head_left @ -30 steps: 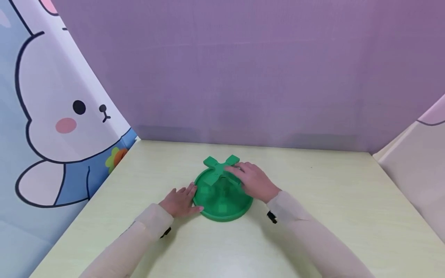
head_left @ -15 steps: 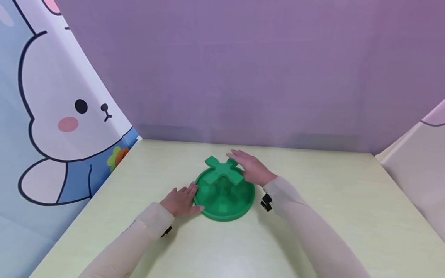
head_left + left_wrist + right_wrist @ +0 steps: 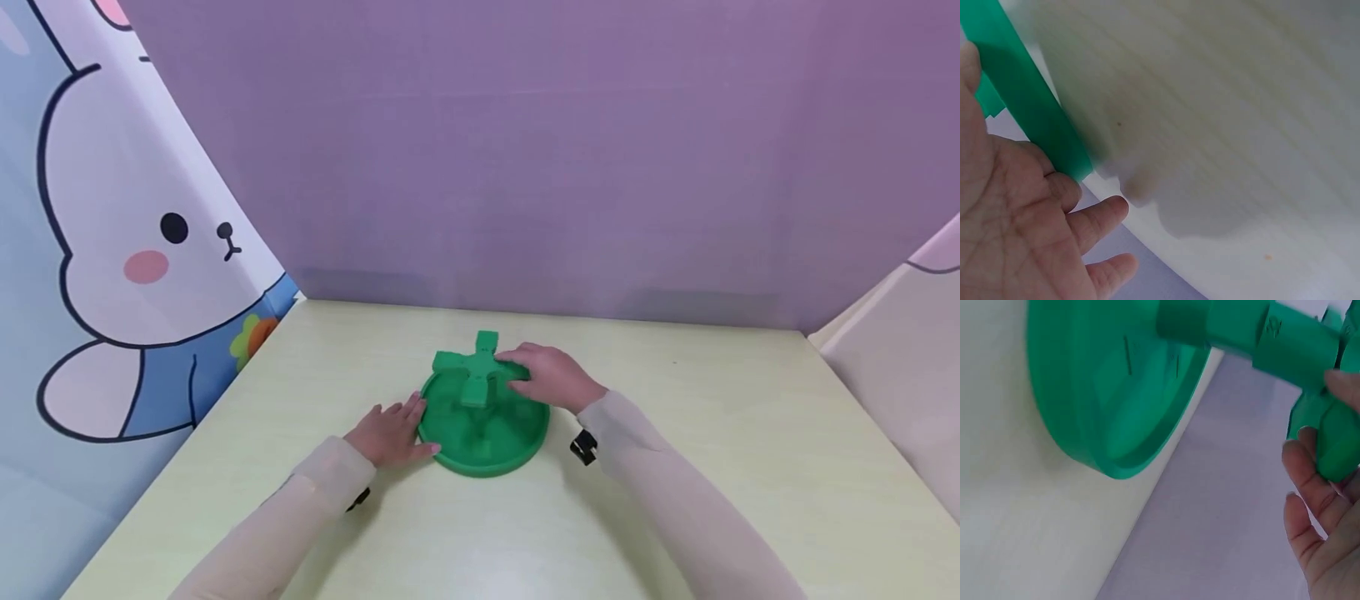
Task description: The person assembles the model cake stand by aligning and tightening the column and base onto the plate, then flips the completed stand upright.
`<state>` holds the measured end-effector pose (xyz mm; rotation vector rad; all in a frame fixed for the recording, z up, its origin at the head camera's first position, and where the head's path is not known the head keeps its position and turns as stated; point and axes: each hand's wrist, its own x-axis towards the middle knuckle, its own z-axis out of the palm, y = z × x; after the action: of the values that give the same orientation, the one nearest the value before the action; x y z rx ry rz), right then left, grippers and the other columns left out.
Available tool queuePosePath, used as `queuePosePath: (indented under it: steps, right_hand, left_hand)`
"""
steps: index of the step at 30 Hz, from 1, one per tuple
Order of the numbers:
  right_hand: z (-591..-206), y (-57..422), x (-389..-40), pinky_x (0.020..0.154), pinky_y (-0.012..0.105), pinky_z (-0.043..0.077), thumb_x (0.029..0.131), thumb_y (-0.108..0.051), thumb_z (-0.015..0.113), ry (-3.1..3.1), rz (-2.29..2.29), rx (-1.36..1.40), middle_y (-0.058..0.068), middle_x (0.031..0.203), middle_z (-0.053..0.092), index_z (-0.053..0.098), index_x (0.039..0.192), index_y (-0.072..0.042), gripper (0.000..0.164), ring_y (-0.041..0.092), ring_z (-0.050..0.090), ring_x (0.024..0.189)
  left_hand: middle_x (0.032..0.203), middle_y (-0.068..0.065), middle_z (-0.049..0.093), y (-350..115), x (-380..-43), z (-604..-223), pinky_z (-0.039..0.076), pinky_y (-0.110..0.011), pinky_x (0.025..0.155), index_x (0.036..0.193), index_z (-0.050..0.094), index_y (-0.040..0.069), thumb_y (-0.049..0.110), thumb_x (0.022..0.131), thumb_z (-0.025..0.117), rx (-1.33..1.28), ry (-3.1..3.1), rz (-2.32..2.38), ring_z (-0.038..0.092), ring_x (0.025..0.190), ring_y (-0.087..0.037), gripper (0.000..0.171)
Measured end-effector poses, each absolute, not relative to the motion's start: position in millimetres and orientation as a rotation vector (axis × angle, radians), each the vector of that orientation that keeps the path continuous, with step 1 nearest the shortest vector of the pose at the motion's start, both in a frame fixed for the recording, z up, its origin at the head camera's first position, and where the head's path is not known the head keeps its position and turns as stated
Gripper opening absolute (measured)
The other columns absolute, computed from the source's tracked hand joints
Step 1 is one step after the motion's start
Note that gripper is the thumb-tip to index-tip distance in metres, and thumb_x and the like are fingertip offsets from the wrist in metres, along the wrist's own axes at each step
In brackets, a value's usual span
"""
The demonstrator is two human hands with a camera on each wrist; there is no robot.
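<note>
A green round base (image 3: 480, 458) with a raised rim stands on the table. From its middle rises a thick post (image 3: 1235, 328), topped by a green cross-shaped handle (image 3: 476, 367) with several arms. My right hand (image 3: 551, 377) grips the handle's right arm, thumb on the near side and fingers behind it; that arm is mostly covered by the hand in the head view. My left hand (image 3: 386, 435) rests against the base's left rim, fingers extended along the outer wall and thumb at the near edge. In the left wrist view, the rim (image 3: 1035, 94) touches the fingers.
The pale wooden table (image 3: 712, 442) reaches back to a purple cloth wall (image 3: 525, 167). A curtain with a cartoon rabbit (image 3: 150, 208) hangs on the left, and a pale cloth (image 3: 892, 350) on the right.
The cross handle has turned from a diagonal stance to nearly square. My right hand let go, reached to the far side, then came back nearer onto an arm. The left hand stays put.
</note>
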<state>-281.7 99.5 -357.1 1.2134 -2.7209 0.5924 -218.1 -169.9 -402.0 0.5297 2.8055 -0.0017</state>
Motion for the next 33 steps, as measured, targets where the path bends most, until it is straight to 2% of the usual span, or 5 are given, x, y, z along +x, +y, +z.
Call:
queuePosePath:
  steps: [10,17,22,27,33]
  right_hand:
    - [-355,94,-260,0.055,0.022,0.050,0.086,-0.030,0.070,-2.462,0.438,1.212,0.004,0.091,0.072,0.073,0.106,-0.007,0.031,0.014,0.067,0.076]
    - [-355,95,-270,0.089,0.044,0.050,0.089,-0.008,0.067,-2.509,0.622,1.058,0.019,0.124,0.060,0.063,0.122,0.000,0.034,0.033,0.057,0.115]
    - [-359,99,-274,0.098,0.048,0.043,0.092,-0.010,0.063,-2.698,0.616,1.029,0.022,0.133,0.054,0.057,0.130,0.002,0.040,0.037,0.050,0.123]
    - [-361,102,-272,0.089,0.043,0.050,0.093,-0.018,0.063,-2.724,0.622,0.993,0.014,0.117,0.063,0.064,0.123,-0.002,0.034,0.028,0.061,0.106]
    - [-363,99,-261,0.055,0.023,0.048,0.084,-0.026,0.074,-2.546,0.499,1.078,0.002,0.089,0.067,0.074,0.105,-0.009,0.027,0.013,0.062,0.069]
  left_hand:
    - [0.152,-0.022,0.028,-170,-218,-401,0.032,-0.059,0.103,0.145,0.030,-0.008,0.053,0.095,0.049,0.526,2.801,0.006,0.043,0.128,-0.043,0.082]
    - [0.153,-0.021,0.027,-169,-218,-402,0.032,-0.059,0.103,0.146,0.030,-0.008,0.054,0.095,0.049,0.517,2.793,0.005,0.044,0.128,-0.042,0.082]
    - [0.153,-0.021,0.027,-168,-218,-402,0.032,-0.059,0.103,0.146,0.030,-0.008,0.054,0.095,0.048,0.515,2.785,0.000,0.043,0.128,-0.041,0.082]
    - [0.153,-0.022,0.027,-167,-218,-400,0.033,-0.059,0.103,0.145,0.030,-0.009,0.053,0.095,0.048,0.524,2.791,-0.012,0.044,0.127,-0.041,0.082]
    - [0.153,-0.022,0.026,-169,-218,-400,0.032,-0.059,0.103,0.145,0.029,-0.009,0.052,0.095,0.048,0.527,2.789,-0.006,0.044,0.128,-0.042,0.081]
